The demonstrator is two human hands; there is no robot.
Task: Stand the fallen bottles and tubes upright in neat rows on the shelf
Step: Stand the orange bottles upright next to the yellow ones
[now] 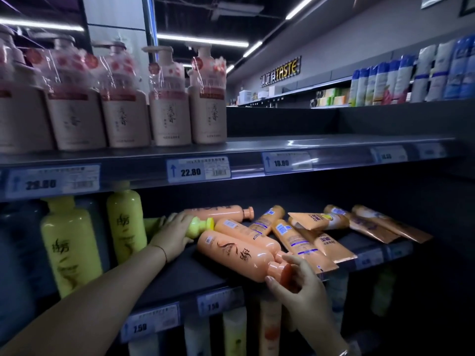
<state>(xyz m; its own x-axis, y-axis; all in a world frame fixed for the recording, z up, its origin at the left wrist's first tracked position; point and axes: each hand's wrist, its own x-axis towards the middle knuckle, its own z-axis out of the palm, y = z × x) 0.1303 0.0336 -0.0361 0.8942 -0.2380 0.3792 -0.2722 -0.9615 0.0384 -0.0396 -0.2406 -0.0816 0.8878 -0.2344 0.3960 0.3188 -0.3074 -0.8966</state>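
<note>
On the middle shelf (195, 276) lie three fallen orange bottles and several orange tubes. My right hand (295, 283) grips the cap end of the nearest orange bottle (234, 253), which lies on its side near the front edge. My left hand (174, 232) wraps around a fallen yellow bottle (201, 226), whose yellow cap points right. Behind it lies a second orange bottle (218, 213), and a third (244, 233) lies against the nearest one. The orange tubes (308, 240) are heaped flat to the right. Two yellow bottles (69, 242) stand upright at the left.
The shelf above carries a row of pink pump bottles (169, 104) at the left and is bare at the right. Price tags (198, 169) run along the shelf edges. Below, more tubes (234, 332) stand upright. A far aisle shelf holds blue and white bottles (411, 75).
</note>
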